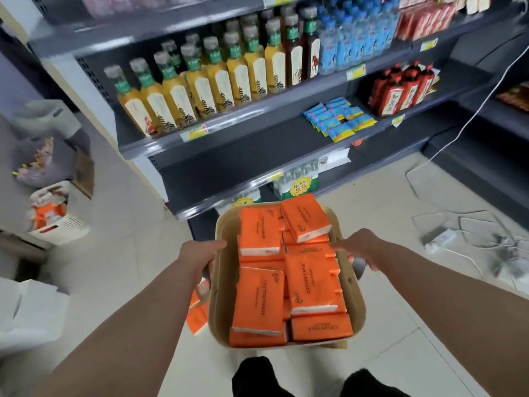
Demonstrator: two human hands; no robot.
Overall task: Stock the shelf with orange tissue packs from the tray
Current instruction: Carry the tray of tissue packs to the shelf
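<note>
A tan tray [221, 282] full of several orange tissue packs [312, 279] hangs in front of me, above the floor. My left hand [200, 253] is closed on the tray's left handle. My right hand [357, 250] grips the right handle, fingers wrapped under the rim. The dark grey shelf unit [257, 144] stands just beyond the tray. Its middle shelf holds only some blue packets [339, 118] at the right, with bare board to their left.
Yellow drink bottles [200, 81] fill the shelf above. Red bottles [400, 87] stand further right. Bottled water packs [294, 179] sit on the bottom shelf. A white basket [57, 224] with orange packs is at the left. Cables and a power strip [440, 239] lie on the floor at right.
</note>
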